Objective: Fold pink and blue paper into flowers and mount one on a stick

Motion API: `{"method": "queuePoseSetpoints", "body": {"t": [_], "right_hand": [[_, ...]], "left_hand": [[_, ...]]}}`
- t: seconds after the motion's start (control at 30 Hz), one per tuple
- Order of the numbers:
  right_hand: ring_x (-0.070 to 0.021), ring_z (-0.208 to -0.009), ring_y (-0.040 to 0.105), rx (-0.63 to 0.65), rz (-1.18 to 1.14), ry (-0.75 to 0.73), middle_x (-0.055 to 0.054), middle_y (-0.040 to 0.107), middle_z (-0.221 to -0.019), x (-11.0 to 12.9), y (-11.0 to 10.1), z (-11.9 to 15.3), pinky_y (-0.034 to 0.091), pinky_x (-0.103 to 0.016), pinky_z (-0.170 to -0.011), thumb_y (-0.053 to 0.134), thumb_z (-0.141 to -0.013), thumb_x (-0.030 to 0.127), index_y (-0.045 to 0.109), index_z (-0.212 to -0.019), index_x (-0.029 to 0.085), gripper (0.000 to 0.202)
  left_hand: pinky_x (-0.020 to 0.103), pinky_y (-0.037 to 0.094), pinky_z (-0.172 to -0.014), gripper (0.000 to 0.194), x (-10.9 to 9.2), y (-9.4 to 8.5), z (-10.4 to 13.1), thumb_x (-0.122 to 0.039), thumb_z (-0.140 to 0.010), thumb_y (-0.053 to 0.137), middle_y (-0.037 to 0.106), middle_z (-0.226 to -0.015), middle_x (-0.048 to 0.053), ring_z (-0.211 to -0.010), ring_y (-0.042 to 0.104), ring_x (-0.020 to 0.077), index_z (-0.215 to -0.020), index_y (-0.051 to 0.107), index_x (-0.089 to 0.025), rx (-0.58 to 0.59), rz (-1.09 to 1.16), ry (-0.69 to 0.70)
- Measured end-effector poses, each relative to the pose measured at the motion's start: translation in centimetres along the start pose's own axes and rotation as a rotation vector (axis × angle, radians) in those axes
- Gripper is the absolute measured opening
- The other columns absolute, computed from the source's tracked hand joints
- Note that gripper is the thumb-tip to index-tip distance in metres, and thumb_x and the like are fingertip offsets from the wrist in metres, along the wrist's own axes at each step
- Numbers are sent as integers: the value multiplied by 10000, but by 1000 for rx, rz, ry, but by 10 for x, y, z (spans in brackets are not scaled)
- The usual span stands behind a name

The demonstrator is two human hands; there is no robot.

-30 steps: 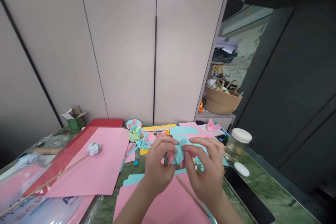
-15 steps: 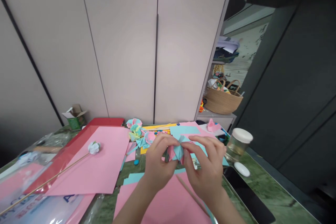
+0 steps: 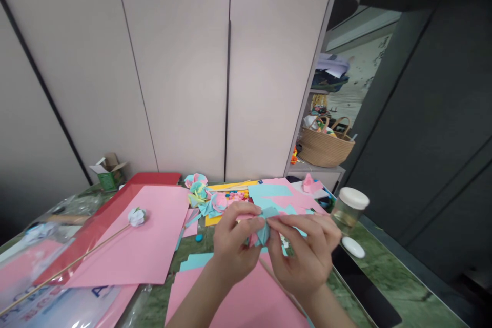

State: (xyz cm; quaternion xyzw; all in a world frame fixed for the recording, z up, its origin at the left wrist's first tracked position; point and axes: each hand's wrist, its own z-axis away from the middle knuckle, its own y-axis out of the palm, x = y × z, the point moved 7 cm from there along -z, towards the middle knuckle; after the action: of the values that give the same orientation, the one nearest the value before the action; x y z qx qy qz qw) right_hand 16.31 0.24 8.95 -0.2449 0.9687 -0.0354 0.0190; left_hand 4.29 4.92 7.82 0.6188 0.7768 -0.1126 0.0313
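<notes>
A small folded paper flower (image 3: 263, 233), light blue with pink, is pinched between my two hands above the pink sheets (image 3: 242, 300). My left hand (image 3: 236, 243) is closed on its left side, thumb and fingers pressed together. From the right, my right hand (image 3: 302, 248) grips the blue paper's edge with thumb and forefinger. Under the right hand lies a thin wooden stick (image 3: 282, 287). Finished-looking blue, pink and yellow paper flowers (image 3: 200, 193) rest behind my left hand. A pale flower on a long stick (image 3: 137, 216) lies on the large pink sheet at left.
A lidded jar (image 3: 350, 207), a white oval object (image 3: 353, 247) and a black phone (image 3: 365, 284) are at right. Behind are a tray of colourful beads (image 3: 236, 196) and blue sheets (image 3: 271, 190). A small green box (image 3: 110, 174) stands back left; a woven basket (image 3: 326, 146) sits beyond.
The blue-and-pink flower has been turned and sits slightly lower. My right hand has shifted a little right and down, and my left fingers have changed their hold.
</notes>
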Motion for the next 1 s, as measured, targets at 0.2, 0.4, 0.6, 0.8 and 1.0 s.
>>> {"method": "queuePoseSetpoints", "body": {"t": [0.2, 0.4, 0.6, 0.8, 1.0], "right_hand": [[-202, -846, 480, 16, -70, 54, -36, 593, -833, -11, 5, 0, 399, -395, -746, 604, -739, 94, 654, -880, 248, 215], [-243, -941, 477, 125, 5, 40, -65, 622, -971, -10, 10, -3, 368, -469, -820, 567, -764, 104, 655, -902, 226, 204], [-234, -924, 494, 97, -11, 8, -54, 639, -938, -4, 5, -3, 379, -472, -825, 552, -744, 65, 659, -872, 213, 222], [-222, -882, 493, 31, 4, -20, -47, 645, -872, -1, 1, 1, 379, -452, -802, 570, -742, 69, 670, -864, 219, 218], [-200, -824, 475, -11, 31, -110, -50, 624, -823, 7, 6, 7, 371, -411, -766, 560, -746, 71, 675, -932, 219, 263]], "left_hand": [[314, 505, -713, 428, 9, 2, 2, 36, -578, 489, 577, -906, 44, -836, 585, 177, -922, 528, -215, -9, 59, -121], [334, 500, -746, 481, 12, 5, 2, 17, -567, 470, 592, -903, 51, -854, 574, 193, -982, 557, -210, 47, 8, -163], [292, 510, -722, 450, 6, 2, 0, 24, -574, 464, 568, -933, 55, -833, 575, 164, -953, 577, -191, 25, -53, -79], [294, 530, -710, 379, 0, 2, 1, 33, -658, 498, 574, -940, 70, -852, 587, 165, -957, 576, -186, -19, -66, 21], [310, 527, -727, 314, 7, -4, 4, 17, -673, 517, 587, -929, 59, -860, 595, 169, -900, 573, -192, -113, -17, -17]]}}
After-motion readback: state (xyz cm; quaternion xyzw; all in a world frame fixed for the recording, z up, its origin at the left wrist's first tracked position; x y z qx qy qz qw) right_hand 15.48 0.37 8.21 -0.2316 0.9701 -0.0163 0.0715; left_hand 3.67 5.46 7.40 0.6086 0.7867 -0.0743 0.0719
